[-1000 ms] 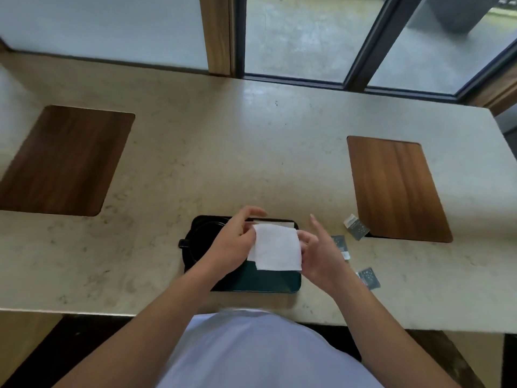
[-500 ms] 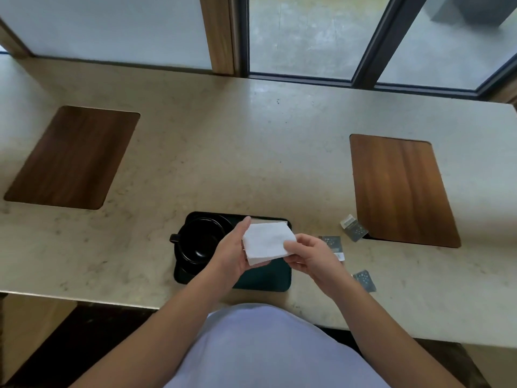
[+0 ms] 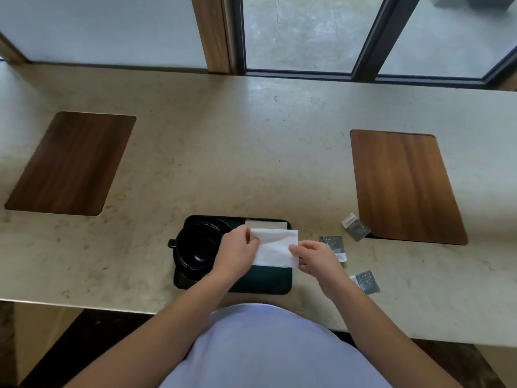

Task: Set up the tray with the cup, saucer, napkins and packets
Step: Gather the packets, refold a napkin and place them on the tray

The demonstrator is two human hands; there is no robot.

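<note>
Stone counter by window. Left hand [image 3: 237,253] and right hand [image 3: 316,257] pinch napkin [image 3: 275,249] ends over tray [image 3: 263,281], frame centre; light, limp, probably best held by edges.

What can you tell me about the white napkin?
The white napkin is a soft, folded paper rectangle with a faint crease across it. It is held flat above the right half of the dark tray. The left hand pinches its left edge and the right hand pinches its lower right corner.
</note>
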